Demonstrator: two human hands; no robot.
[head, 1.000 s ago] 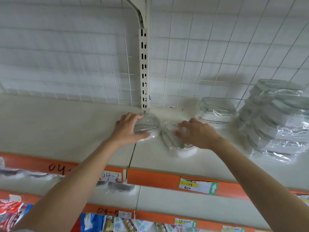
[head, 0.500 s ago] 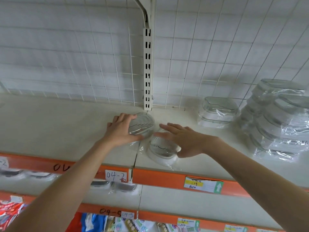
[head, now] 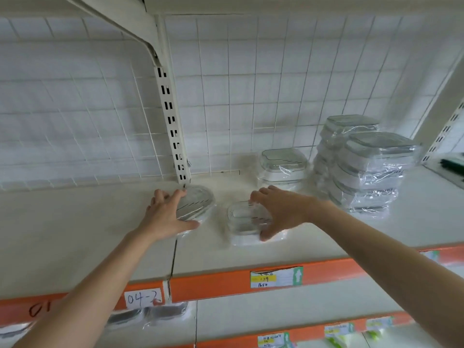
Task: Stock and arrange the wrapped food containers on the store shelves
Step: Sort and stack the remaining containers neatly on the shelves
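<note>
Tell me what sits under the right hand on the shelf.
The right hand holds a wrapped clear container resting on the white shelf. Its ribbed lid and plastic wrap show; palm and fingers cover its right end. The contents cannot be made out.

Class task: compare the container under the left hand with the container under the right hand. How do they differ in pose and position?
The left container is tilted up and stands nearer the upright post; the right container lies flat, nearer the shelf's front. The left hand grips one, the right hand the other. Both are clear and plastic-wrapped.
</note>
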